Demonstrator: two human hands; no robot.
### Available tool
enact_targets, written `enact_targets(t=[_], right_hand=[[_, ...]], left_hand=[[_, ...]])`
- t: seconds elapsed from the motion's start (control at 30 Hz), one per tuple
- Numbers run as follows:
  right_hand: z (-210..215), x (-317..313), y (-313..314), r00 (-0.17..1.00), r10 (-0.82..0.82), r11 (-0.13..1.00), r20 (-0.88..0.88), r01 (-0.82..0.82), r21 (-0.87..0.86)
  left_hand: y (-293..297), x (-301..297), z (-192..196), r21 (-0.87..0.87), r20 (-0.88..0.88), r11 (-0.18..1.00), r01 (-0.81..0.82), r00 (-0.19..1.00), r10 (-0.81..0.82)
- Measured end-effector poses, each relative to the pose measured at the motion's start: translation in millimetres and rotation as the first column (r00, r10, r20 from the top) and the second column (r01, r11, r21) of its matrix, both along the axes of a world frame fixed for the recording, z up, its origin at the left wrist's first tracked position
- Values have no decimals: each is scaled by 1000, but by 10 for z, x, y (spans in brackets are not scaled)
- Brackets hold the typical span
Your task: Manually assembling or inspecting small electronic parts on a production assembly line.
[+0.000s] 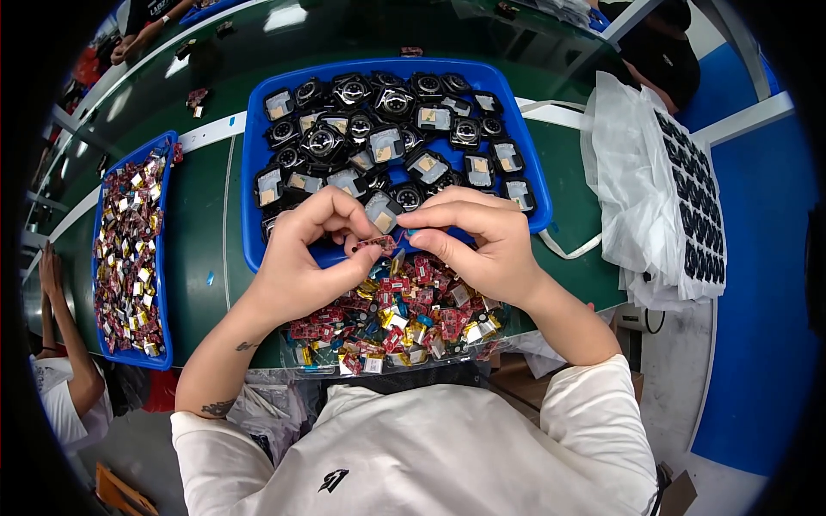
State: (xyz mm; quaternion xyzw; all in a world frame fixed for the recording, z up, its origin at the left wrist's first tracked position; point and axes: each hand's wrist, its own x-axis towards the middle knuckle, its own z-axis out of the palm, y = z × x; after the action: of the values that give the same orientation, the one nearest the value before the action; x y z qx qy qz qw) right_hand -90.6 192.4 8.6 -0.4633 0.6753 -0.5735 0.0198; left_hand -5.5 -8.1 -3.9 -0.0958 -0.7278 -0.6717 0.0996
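Red was the colour of the small circuit board (376, 244) pinched between both hands in the head view. The left hand (301, 258) had its thumb and forefinger closed on the board's left end, and the right hand (477, 241) gripped the right end with its fingertips drawn together. The board hung just over the near rim of the blue tray of black housings (258, 129).

Judging by how things lay, the work was somewhere in the middle. That tray held a fair crowd of round and square housings, several showing a tan patch inside (whether any were finished I could not tell). Just nearer than the tray, a heap of red boards with yellow and silver cells (396, 322) was piled in a clear container at the bench edge, so plenty seemed left to handle.

Left of the housing tray, across a strip of green bench (202, 224), stood a second blue tray (168, 142), long and narrow, full of the same red and yellow parts. Right of the housing tray lay a stack of clear plastic bags (624, 189), and over them a white sheet covered in rows of small black shapes (693, 193), too small to make out. Another person's forearm (64, 331) rested beyond the narrow tray.
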Motion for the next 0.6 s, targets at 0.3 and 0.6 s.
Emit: enact_targets(t=[0.3, 0.6], right_hand=[[-34, 100, 1, 977, -1, 999, 212, 10, -39], [-12, 92, -1, 976, 114, 993, 185, -110, -31]], left_hand=[[12, -34, 149, -360, -110, 933, 17, 992, -60], [-4, -22, 165, -300, -44, 954, 30, 998, -46]])
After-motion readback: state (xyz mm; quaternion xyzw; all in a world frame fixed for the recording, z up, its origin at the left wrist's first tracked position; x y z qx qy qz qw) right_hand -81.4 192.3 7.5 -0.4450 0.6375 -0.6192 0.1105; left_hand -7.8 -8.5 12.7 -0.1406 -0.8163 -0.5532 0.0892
